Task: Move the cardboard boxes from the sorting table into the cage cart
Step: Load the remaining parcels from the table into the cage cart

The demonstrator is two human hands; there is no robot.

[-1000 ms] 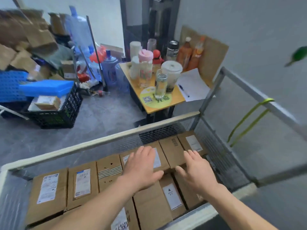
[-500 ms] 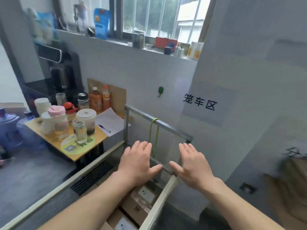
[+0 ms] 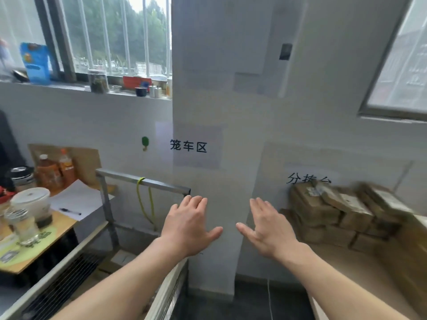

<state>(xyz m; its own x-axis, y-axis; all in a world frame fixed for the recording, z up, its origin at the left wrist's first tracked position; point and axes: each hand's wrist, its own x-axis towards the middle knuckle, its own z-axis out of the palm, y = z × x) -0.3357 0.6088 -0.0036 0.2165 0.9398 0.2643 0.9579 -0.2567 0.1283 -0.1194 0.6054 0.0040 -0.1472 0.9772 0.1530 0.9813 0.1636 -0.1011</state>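
Rightward, brown white-labelled cardboard boxes [image 3: 332, 211] in a blurred stack; hands [image 3: 188, 225] [image 3: 270, 229] spread flat, empty.

- Left hand [image 3: 189, 227] raised palm-down, fingers [image 3: 196, 204] straight, thumb spread, holding nothing.
- Right hand [image 3: 269, 229] mirrors it alongside, forearms extended forward.

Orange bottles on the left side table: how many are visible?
2. The left bottle and the right bottle stand side by side before the cardboard sheet. Others may be hidden off frame.
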